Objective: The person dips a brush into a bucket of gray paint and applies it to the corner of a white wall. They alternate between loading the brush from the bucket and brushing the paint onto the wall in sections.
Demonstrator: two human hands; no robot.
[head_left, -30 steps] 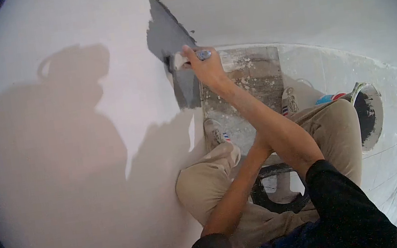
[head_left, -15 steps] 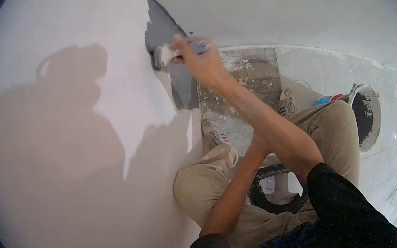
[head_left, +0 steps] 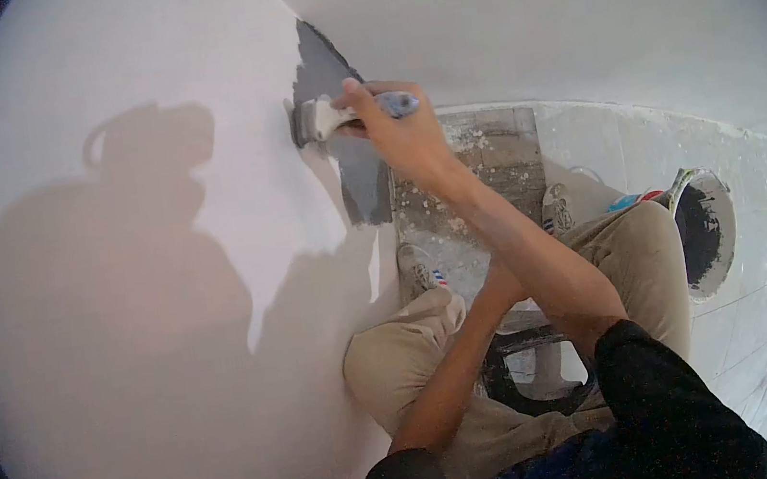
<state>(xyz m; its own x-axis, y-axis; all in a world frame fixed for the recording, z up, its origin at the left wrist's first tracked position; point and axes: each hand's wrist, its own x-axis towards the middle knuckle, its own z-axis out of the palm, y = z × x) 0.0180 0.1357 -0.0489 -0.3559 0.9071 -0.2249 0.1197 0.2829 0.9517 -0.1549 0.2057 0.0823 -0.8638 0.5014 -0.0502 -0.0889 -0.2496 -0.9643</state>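
Observation:
My right hand [head_left: 403,130] is closed around the handle of a wide paintbrush [head_left: 324,119]. The dark-coated bristles point left and meet the white wall at the left edge of a grey painted patch [head_left: 361,179]. This patch runs along the wall beside the corner, with a ragged left edge. My left forearm [head_left: 463,365] reaches up from below and passes under my right forearm, which hides the left hand's fingers.
A bucket [head_left: 727,238] with dark grey coating inside stands beyond my right knee. A black stool-like frame [head_left: 541,403] lies between my legs. Paint-spattered board [head_left: 507,150] covers floor near my shoes [head_left: 416,269]. Pale tiles [head_left: 753,326] extend right.
The view has shifted slightly, so the patch sits lower in the picture. Against the patch, the brush is a little higher and farther left, still in my right hand.

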